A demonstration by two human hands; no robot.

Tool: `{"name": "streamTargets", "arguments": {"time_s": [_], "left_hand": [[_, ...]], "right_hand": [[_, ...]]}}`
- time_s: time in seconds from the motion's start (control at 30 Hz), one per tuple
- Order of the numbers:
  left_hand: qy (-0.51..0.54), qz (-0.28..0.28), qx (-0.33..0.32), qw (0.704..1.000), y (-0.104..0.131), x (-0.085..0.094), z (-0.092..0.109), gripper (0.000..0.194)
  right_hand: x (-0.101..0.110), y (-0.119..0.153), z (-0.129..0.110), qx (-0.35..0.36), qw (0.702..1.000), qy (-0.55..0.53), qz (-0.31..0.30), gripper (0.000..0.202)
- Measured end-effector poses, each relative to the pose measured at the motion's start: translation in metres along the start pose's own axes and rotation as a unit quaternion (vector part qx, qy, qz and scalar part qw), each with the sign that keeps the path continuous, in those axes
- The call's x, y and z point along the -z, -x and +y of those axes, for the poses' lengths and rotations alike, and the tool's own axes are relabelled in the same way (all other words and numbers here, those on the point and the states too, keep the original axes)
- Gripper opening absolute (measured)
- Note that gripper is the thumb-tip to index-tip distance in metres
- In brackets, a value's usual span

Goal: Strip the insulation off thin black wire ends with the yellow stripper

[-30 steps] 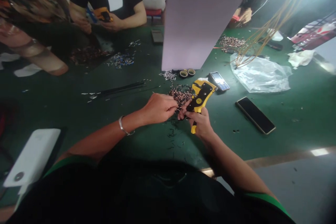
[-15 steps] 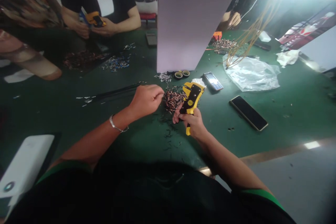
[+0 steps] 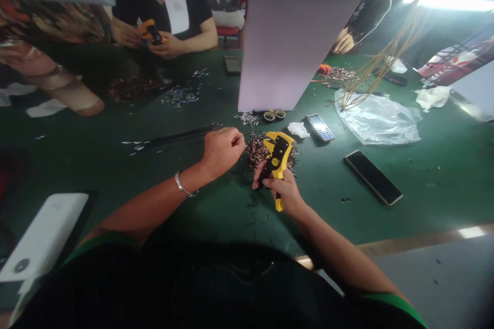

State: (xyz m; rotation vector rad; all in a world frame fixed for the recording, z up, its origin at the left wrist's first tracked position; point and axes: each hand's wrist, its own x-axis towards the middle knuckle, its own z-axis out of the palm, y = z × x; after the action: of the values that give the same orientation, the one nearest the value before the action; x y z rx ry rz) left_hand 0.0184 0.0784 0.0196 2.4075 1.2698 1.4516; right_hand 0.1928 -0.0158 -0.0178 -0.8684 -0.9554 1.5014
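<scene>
My right hand (image 3: pixel 283 188) is wrapped round the handles of a yellow and black wire stripper (image 3: pixel 278 157), its jaws pointing up and left. My left hand (image 3: pixel 223 151) is closed, fingertips pinched together; what it holds, if anything, is too small to make out. Between and just beyond my hands lies a pile of short copper-coloured pieces (image 3: pixel 256 151), partly covered by the tool. Left of it, a bundle of thin black wires (image 3: pixel 173 137) with light ends reaches towards my left hand. Small silvery pieces (image 3: pixel 249 119) lie beyond the pile, beside two dark rings (image 3: pixel 274 115).
A keypad phone (image 3: pixel 320 127), a dark smartphone (image 3: pixel 373 177) and a clear plastic bag (image 3: pixel 380 118) lie to the right. A white device (image 3: pixel 46 234) is at lower left. An upright panel (image 3: pixel 293 46) stands ahead. Across the table, a person's hands (image 3: pixel 168 45) hold a yellow tool.
The whole view has shifted, so the table things appear slightly lower and further right. The wire stripper's head has turned a little to the left and sits closer over the pile. My left hand stays closed.
</scene>
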Motion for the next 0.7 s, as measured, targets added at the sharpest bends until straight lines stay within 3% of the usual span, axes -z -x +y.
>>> {"name": "streamTargets", "arguments": {"time_s": [0.13,0.33,0.5,0.7], "left_hand": [[-0.005,0.015,-0.015,1.0,0.002,-0.002,0.003,0.02],[0.008,-0.006,-0.046,0.999,0.013,-0.005,0.02,0.02],[0.02,-0.032,-0.043,0.998,0.016,0.0,0.029,0.021],[0.039,-0.023,-0.037,0.998,0.015,0.001,0.03,0.021]], "right_hand": [[-0.002,0.002,0.003,-0.016,1.0,-0.013,-0.01,0.029],[-0.004,0.002,0.004,-0.023,1.0,-0.011,-0.009,0.031],[-0.006,0.002,0.003,-0.022,1.0,-0.005,-0.01,0.03],[-0.007,0.002,0.003,-0.024,1.0,0.001,-0.012,0.03]]}}
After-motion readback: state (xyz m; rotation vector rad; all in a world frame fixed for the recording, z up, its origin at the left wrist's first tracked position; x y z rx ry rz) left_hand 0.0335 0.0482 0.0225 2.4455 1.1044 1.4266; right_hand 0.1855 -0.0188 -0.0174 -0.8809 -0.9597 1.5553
